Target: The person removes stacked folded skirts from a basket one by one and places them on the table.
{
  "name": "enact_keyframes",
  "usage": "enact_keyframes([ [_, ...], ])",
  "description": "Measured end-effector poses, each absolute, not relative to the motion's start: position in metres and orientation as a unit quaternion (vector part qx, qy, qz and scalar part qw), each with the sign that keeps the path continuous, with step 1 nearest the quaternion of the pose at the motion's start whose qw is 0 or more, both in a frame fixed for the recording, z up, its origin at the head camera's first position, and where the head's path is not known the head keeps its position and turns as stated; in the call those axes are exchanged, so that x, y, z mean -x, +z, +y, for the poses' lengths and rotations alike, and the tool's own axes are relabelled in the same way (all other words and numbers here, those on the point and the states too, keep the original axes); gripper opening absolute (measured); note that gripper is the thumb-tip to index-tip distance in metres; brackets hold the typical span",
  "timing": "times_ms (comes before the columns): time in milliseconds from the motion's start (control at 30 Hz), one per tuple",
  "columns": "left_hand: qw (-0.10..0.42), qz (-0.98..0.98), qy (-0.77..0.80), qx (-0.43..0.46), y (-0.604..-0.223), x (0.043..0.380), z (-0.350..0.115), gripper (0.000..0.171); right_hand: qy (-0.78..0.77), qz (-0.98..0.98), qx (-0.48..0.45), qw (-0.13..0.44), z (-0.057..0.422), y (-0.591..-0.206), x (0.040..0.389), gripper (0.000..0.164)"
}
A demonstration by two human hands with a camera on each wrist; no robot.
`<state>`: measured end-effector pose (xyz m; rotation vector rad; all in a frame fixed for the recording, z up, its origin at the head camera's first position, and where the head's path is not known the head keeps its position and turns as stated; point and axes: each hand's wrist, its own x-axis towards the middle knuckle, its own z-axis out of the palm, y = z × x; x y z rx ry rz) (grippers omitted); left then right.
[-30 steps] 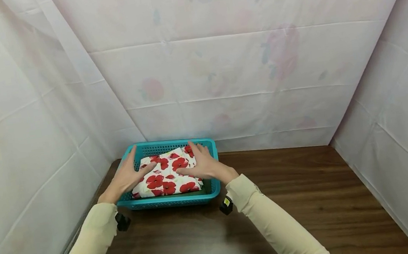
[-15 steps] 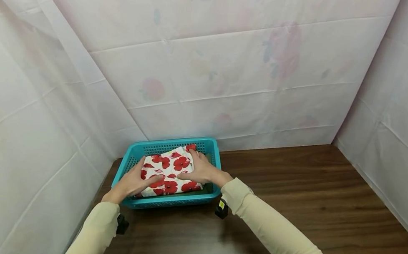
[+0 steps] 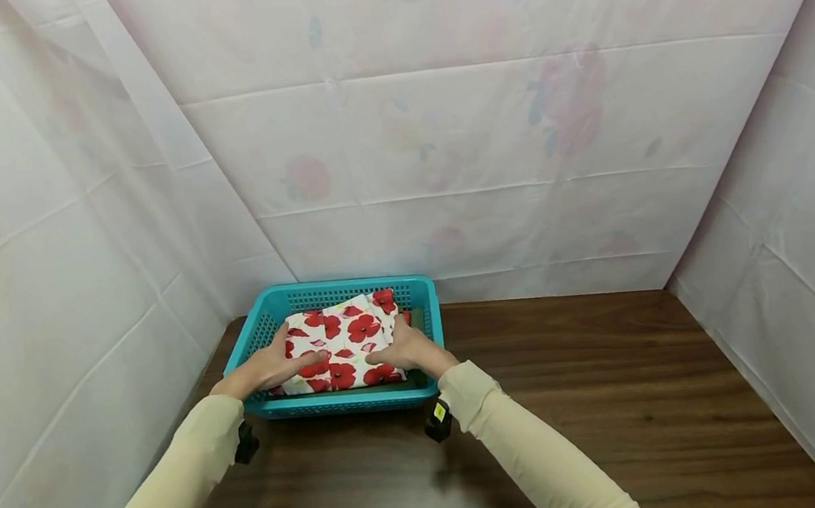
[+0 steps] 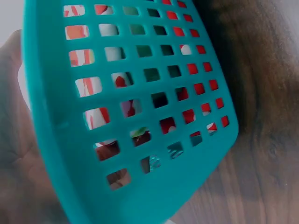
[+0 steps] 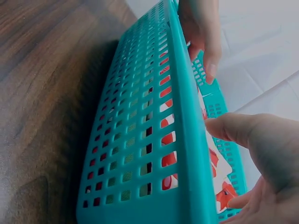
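A folded white cloth with red flowers (image 3: 347, 330) lies flat in a turquoise plastic basket (image 3: 341, 399). My left hand (image 3: 268, 367) rests along the cloth's left edge, thumb stretched over the top. At the right edge, my right hand (image 3: 409, 349) has its fingers down beside the cloth and its thumb pointing inward over it. In the right wrist view both thumbs look fairly straight, and the fingertips are partly hidden by the basket wall (image 5: 135, 116). Dark green and red fabric shows under the flowered cloth and through the holes of the basket (image 4: 154, 74).
The basket stands on a dark brown wooden table (image 3: 581, 385), in the back left corner. White printed sheeting (image 3: 457, 156) hangs behind it and on both sides. Each wrist carries a small black camera (image 3: 437, 421).
Both hands have come inward and down from a wider spread to the cloth's side edges. The cloth and basket stay nearly in place, with a slight shift of the view.
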<state>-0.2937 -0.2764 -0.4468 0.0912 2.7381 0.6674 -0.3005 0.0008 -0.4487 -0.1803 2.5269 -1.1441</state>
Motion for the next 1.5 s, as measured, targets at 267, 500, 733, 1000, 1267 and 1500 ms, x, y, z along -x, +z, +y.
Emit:
enact_keyframes([
  [267, 0.175, 0.95, 0.257, -0.036, -0.443, 0.299, -0.28, 0.126, -0.421, 0.885, 0.072, 0.186, 0.004, -0.451, 0.301, 0.097],
  [500, 0.163, 0.939, 0.297, -0.056, -0.442, 0.3, -0.282, 0.121, -0.445, 0.872, 0.089, 0.183, 0.006, -0.453, 0.3, 0.082],
  [733, 0.176, 0.937, 0.298, -0.036, -0.448, 0.297, -0.28, 0.113, -0.446, 0.873, 0.085, 0.179, 0.006, -0.455, 0.299, 0.075],
  [1000, 0.162, 0.94, 0.3, -0.02, -0.444, 0.295, -0.281, 0.11, -0.44, 0.87, 0.109, 0.195, 0.008, -0.451, 0.296, 0.063],
  [1267, 0.181, 0.931, 0.317, -0.013, -0.441, 0.294, -0.28, 0.107, -0.456, 0.857, 0.091, 0.222, 0.009, -0.446, 0.296, 0.064],
  [1500, 0.162, 0.923, 0.349, -0.03, -0.45, 0.303, -0.275, 0.105, -0.49, 0.846, 0.074, 0.197, 0.002, -0.458, 0.296, 0.073],
])
